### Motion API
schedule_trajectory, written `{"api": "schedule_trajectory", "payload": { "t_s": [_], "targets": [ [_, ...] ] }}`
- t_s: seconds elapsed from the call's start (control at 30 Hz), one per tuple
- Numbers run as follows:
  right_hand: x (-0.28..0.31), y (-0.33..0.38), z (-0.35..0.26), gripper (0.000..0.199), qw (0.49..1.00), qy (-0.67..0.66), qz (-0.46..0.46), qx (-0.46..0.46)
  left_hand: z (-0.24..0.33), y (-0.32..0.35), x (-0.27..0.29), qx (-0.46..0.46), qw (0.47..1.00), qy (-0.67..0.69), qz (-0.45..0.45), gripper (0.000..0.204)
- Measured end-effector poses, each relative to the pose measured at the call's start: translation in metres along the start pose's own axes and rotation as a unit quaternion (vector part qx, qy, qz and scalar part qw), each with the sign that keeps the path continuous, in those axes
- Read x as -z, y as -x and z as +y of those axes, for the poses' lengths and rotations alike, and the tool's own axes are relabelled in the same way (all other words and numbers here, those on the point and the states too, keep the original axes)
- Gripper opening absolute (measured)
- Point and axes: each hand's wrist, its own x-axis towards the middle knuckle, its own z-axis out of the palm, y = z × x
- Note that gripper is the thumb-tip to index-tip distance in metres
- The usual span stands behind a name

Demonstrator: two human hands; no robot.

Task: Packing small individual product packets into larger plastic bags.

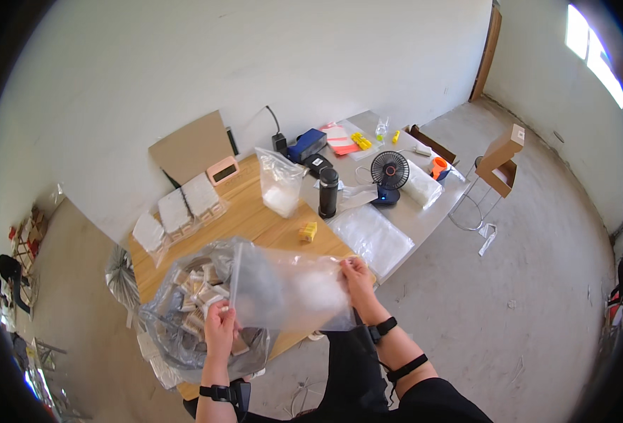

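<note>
A clear plastic bag [276,285] is stretched between my two hands above the near part of the wooden table. My left hand [221,330] pinches it at its left edge, and my right hand [357,283] grips the upper right corner. A blurred white mass shows toward the bag's right end; what it is I cannot make out. Just behind my left hand lies a large grey plastic sack [160,310], opened wide, with many small beige-and-white packets [198,299] inside. Beyond the stretched bag, a small yellow packet [308,231] rests on the table.
Another clear bag with white contents [281,194] stands on the wooden table [244,211]. White wrapped bundles [184,204] and a pink clock [222,170] line its far side. The adjoining grey table holds a black bottle [328,192], a fan [389,173] and flat plastic bags [373,236].
</note>
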Motion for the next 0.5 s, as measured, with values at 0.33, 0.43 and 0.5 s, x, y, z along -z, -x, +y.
{"api": "schedule_trajectory", "payload": {
  "t_s": [0.33, 0.43, 0.5],
  "targets": [
    [0.176, -0.13, 0.009, 0.014, 0.947, -0.062, 0.311, 0.046, -0.019, -0.036, -0.072, -0.006, 0.993, 0.027, -0.115, 0.023],
    [0.219, -0.15, 0.035, 0.016, 0.919, 0.044, 0.388, 0.049, -0.038, -0.027, -0.072, 0.015, 0.993, -0.01, -0.116, 0.025],
    [0.237, -0.155, 0.05, 0.016, 0.921, 0.065, 0.382, 0.043, -0.049, -0.021, -0.064, 0.057, 0.992, -0.001, -0.113, 0.023]
  ]
}}
